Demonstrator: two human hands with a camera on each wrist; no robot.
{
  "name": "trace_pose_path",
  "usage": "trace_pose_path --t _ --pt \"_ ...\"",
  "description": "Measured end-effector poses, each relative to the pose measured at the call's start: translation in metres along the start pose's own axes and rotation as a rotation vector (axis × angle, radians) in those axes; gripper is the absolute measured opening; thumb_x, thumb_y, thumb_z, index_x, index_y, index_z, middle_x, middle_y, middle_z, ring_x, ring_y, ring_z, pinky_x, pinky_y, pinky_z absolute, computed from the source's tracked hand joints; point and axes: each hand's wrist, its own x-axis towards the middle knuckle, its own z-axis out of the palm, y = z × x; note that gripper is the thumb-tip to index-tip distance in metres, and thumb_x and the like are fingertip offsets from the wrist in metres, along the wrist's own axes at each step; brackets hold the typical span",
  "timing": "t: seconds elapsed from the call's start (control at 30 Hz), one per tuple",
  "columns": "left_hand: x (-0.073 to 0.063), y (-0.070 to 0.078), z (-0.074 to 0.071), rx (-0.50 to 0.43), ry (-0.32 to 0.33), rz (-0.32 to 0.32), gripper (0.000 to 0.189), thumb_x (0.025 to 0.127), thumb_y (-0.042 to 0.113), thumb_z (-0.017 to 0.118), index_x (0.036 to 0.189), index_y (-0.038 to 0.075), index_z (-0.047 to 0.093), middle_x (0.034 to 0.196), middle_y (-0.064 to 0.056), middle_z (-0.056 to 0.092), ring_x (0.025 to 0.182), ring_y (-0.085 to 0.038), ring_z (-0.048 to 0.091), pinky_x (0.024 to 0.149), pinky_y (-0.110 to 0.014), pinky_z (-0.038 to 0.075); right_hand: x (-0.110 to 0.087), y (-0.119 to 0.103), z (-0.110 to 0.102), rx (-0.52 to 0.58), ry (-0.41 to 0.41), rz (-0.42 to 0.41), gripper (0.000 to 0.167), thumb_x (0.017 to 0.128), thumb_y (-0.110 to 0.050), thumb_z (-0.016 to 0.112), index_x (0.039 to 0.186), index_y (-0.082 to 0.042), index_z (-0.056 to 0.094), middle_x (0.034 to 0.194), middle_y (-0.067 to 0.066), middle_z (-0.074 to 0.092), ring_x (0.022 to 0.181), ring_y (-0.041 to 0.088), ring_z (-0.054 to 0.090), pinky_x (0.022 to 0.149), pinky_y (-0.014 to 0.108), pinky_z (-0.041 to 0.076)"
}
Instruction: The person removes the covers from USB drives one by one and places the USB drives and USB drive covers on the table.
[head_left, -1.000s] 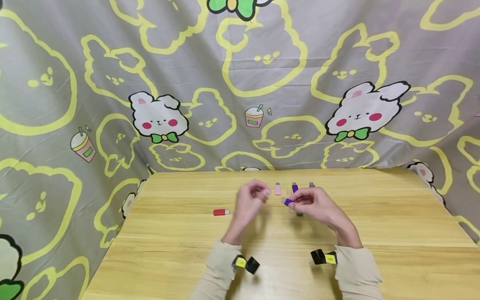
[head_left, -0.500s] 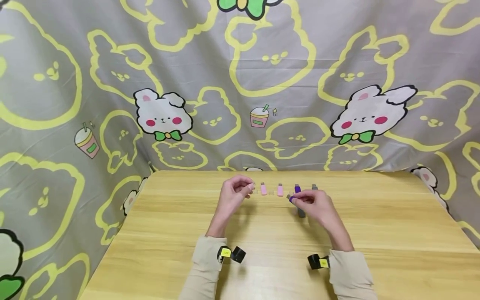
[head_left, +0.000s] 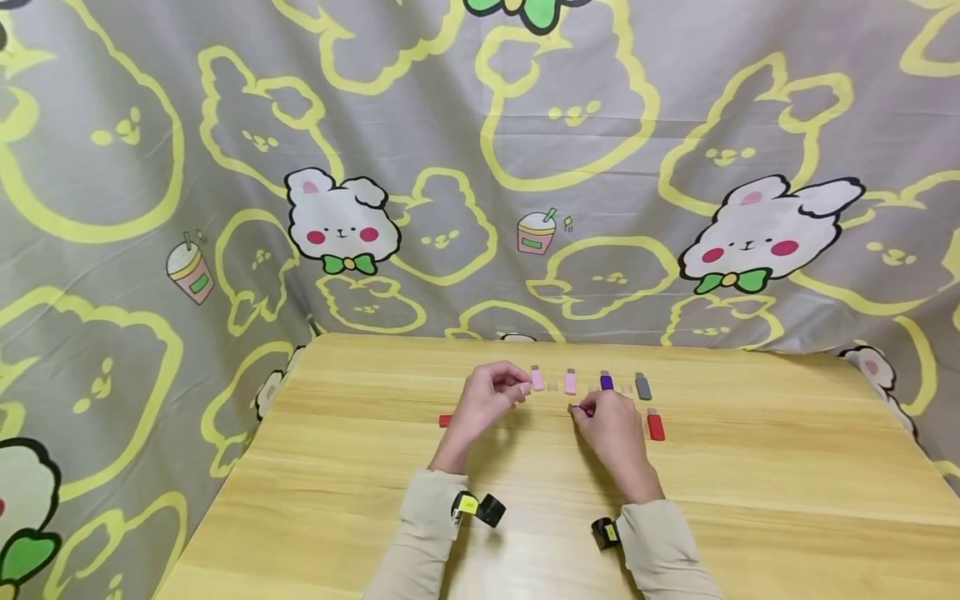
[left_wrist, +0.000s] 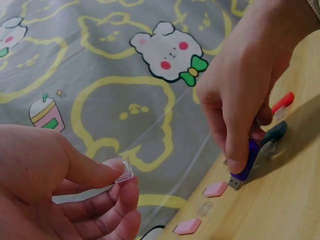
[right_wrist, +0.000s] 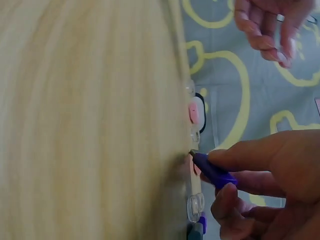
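My left hand (head_left: 486, 404) is raised over the table, left of the row of USB sticks. Its thumb and fingertips pinch a small clear plastic cap (left_wrist: 125, 172). My right hand (head_left: 617, 429) points downward and grips a purple USB stick (left_wrist: 245, 165) by its body. The stick's bare metal plug (right_wrist: 193, 152) points down, close over the tabletop. Just behind the hands lie two pink USB sticks (head_left: 537, 378), a second purple stick (head_left: 606, 381) and a grey one (head_left: 642, 386).
Clear caps (head_left: 552, 387) lie between the sticks in the row. A red USB stick (head_left: 656, 425) lies right of my right hand; another red stick (head_left: 446, 421) is partly hidden by my left wrist. A patterned curtain (head_left: 450, 250) hangs behind the wooden table (head_left: 337, 500).
My right hand has turned downward and shifted left with the purple stick, uncovering the grey and right red sticks. My left hand has drawn left, off the first pink stick.
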Motion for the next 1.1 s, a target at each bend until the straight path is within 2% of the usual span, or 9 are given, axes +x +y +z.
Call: trace_pose_path --t 0.1,0.17,0.27,0.37,0.57,0.73,0.9,1.03,1.1 --pt "-0.001 -0.001 0.000 0.024 -0.013 0.003 0.004 0.092 -0.003 0.071 0.096 -0.003 0.073 0.087 -0.022 0.072 0.074 -0.030 0.067 0.063 -0.026 0.055 0.000 -0.004 0.003 -0.068 -0.005 0.005 0.020 0.088 -0.015 0.081 0.070 -0.009 0.074 0.067 0.003 0.068 0.058 0.021 0.060 0.050 0.040 0.048" --pt "-0.001 -0.002 0.002 0.053 -0.025 0.005 0.004 0.093 -0.003 0.071 0.095 -0.001 0.073 0.085 -0.017 0.072 0.077 -0.035 0.067 0.062 -0.022 0.052 0.001 -0.005 0.003 -0.101 -0.019 0.018 0.023 0.089 -0.018 0.080 0.069 -0.010 0.073 0.064 0.002 0.066 0.054 0.020 0.056 0.045 0.036 0.044" --pt "-0.001 -0.005 0.004 0.105 -0.041 -0.016 0.004 0.092 -0.002 0.072 0.094 0.001 0.074 0.083 -0.009 0.072 0.074 -0.025 0.065 0.062 -0.020 0.049 0.001 -0.005 0.002 -0.127 -0.042 0.038 0.023 0.089 -0.020 0.080 0.070 -0.010 0.072 0.062 0.002 0.063 0.052 0.020 0.052 0.043 0.033 0.039" --pt "-0.001 -0.007 0.007 0.148 -0.056 -0.042 0.004 0.093 0.000 0.073 0.094 0.003 0.075 0.084 -0.006 0.071 0.072 -0.015 0.061 0.064 -0.021 0.049 0.001 -0.005 0.003 -0.133 -0.050 0.045 0.024 0.089 -0.022 0.081 0.072 -0.009 0.071 0.062 0.001 0.061 0.053 0.020 0.052 0.043 0.033 0.038" --pt "0.000 -0.015 0.015 0.183 -0.061 -0.070 0.008 0.092 -0.001 0.074 0.098 0.004 0.071 0.083 -0.010 0.071 0.070 -0.022 0.064 0.060 -0.022 0.049 0.002 -0.005 0.003 -0.128 -0.061 0.050 0.030 0.089 -0.024 0.081 0.066 -0.012 0.066 0.059 -0.001 0.058 0.053 0.020 0.052 0.044 0.033 0.038" --pt "0.002 -0.020 0.028 0.267 -0.068 -0.072 0.012 0.090 -0.002 0.075 0.090 0.008 0.069 0.077 -0.007 0.067 0.061 -0.011 0.056 0.053 -0.022 0.046 0.003 -0.005 -0.009 -0.088 -0.036 0.033 0.020 0.091 -0.019 0.077 0.077 -0.006 0.073 0.068 0.006 0.067 0.055 0.020 0.056 0.047 0.033 0.043" --pt "0.006 -0.022 0.045 0.361 -0.090 -0.019 0.012 0.089 -0.002 0.076 0.087 0.008 0.070 0.075 -0.001 0.065 0.062 -0.007 0.055 0.056 -0.021 0.047 0.003 -0.002 -0.032 -0.007 -0.004 0.028 0.015 0.094 -0.014 0.073 0.090 0.000 0.076 0.078 0.009 0.072 0.057 0.019 0.059 0.051 0.034 0.046" --pt "0.008 -0.024 0.059 0.506 -0.092 0.060 0.012 0.088 -0.002 0.076 0.085 0.009 0.073 0.074 0.003 0.067 0.066 -0.005 0.056 0.067 -0.023 0.050 0.002 0.002 -0.045 0.024 0.004 0.042 0.015 0.094 -0.014 0.072 0.094 0.000 0.077 0.078 0.008 0.073 0.060 0.019 0.062 0.054 0.036 0.049" --pt "0.008 -0.024 0.065 0.566 -0.085 0.076 0.012 0.089 -0.001 0.076 0.085 0.010 0.074 0.075 0.005 0.067 0.067 -0.005 0.057 0.070 -0.024 0.051 0.002 0.005 -0.049 0.025 0.004 0.046 0.015 0.094 -0.014 0.071 0.095 0.000 0.076 0.078 0.008 0.072 0.061 0.019 0.063 0.055 0.037 0.050"
